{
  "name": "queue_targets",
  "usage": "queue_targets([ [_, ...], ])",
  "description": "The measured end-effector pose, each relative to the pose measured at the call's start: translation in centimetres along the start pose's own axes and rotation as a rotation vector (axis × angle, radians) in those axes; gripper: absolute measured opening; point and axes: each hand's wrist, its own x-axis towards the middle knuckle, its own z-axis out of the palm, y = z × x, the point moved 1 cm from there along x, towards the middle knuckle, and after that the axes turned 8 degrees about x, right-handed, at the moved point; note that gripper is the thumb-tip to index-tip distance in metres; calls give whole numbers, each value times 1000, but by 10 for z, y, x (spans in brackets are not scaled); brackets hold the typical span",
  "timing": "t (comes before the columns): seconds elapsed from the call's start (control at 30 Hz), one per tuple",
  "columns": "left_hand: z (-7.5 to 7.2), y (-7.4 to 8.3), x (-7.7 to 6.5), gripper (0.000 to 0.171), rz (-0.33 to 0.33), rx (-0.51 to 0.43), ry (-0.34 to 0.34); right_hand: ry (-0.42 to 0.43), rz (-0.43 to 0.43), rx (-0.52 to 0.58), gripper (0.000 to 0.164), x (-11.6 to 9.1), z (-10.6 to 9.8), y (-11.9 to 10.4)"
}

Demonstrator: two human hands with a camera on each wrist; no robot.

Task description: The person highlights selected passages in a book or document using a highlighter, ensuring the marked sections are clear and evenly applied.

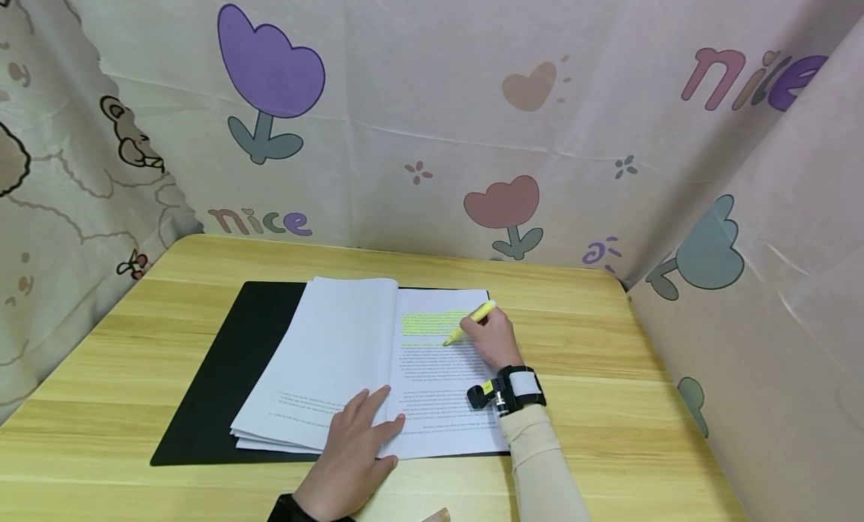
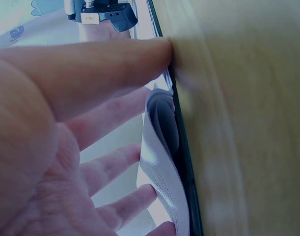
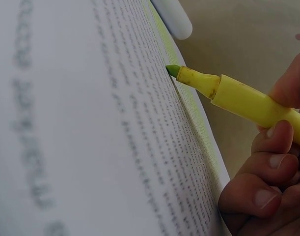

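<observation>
Left hand [image 1: 351, 451] is nearest, at the near side, palm down, fingers spread and relaxed, gripping nothing. Fingertips rest on the near end of the open paper stack [image 1: 337, 342], around the fold. Black cuff [image 1: 293, 510] at that wrist.

Right hand [image 1: 497, 340] is farther out, over the right edge of the right page [image 1: 445, 406]. It pinches a yellow highlighter [image 1: 481, 311], uncapped, nib pointing left and near. Nib is at a text line just near of the yellow-marked block [image 1: 425, 325]; can't confirm nib contact. Marking covers lines in the far part of that page; text nearer than the nib is unmarked. Right wrist has a black strap with a small camera [image 1: 481, 395], then a beige sleeve [image 1: 550, 469].

Left page is mostly blank, with a few printed lines at its near end. Left wrist view: paper curls up at the near edge.

Stack sits on a black mat [image 1: 202, 409], mat showing mostly on the left. Mat is on a wood-grain table [image 1: 607, 462]. Printed curtain [image 1: 405, 64] hangs at the far side, left and right.
</observation>
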Motion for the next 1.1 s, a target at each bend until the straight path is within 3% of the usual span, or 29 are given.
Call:
queue_targets([
  [1.1,0,0,1,43,-11,-2,-10,28,14,-13,20,3,-4,3],
])
